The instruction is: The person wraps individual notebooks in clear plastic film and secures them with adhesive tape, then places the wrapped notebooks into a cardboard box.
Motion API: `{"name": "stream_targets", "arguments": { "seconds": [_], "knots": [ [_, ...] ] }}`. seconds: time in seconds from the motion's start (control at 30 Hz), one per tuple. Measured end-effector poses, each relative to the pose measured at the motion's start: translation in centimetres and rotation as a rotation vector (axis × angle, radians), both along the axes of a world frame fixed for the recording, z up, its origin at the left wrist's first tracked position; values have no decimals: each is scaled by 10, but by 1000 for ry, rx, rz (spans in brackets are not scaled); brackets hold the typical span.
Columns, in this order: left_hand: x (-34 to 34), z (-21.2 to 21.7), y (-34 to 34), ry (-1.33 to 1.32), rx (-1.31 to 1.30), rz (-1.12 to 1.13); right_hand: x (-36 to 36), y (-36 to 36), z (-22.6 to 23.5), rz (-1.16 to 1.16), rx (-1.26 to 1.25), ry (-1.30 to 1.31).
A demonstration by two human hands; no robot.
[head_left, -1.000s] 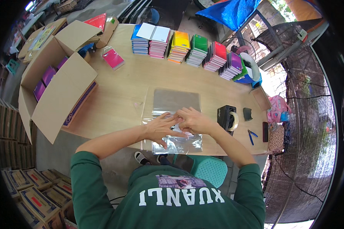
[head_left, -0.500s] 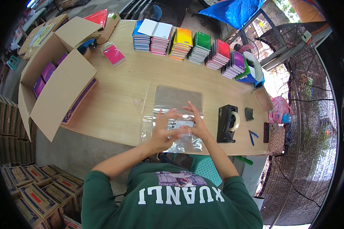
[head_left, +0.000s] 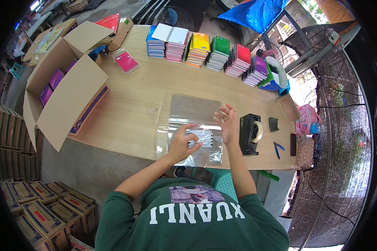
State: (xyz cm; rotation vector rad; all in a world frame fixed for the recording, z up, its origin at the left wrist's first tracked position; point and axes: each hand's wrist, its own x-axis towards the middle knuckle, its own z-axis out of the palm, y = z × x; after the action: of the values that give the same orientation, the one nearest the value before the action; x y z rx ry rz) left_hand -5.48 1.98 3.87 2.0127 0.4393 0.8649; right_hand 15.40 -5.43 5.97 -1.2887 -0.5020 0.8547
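The clear plastic bag (head_left: pixel 195 142) lies flat at the near edge of the wooden surface (head_left: pixel 130 104), just in front of a stack of clear sleeves (head_left: pixel 195 108), and the two hands that met over it half a second ago have since parted. The left hand (head_left: pixel 184 144) presses down on the bag with fingers spread, gripping nothing. The right hand (head_left: pixel 229 124) has lifted off, open and empty, beside the black tape dispenser (head_left: pixel 250 134).
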Motion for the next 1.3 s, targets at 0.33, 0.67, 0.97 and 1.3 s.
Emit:
{"name": "stream_targets", "arguments": {
  "seconds": [0.33,0.67,0.97,1.3],
  "knots": [
    [22,-6,3,-46,-696,-52,-18,-9,31,313,-178,-552],
    [25,-13,-15,-106,-456,138,-42,-52,-5,225,16,-913],
    [27,-19,-14,-95,-406,182,-25,-81,40,143,49,-1067],
    [35,-7,-25,-129,-418,124,125,-220,-22,-332,-841,-110]
  ]
}}
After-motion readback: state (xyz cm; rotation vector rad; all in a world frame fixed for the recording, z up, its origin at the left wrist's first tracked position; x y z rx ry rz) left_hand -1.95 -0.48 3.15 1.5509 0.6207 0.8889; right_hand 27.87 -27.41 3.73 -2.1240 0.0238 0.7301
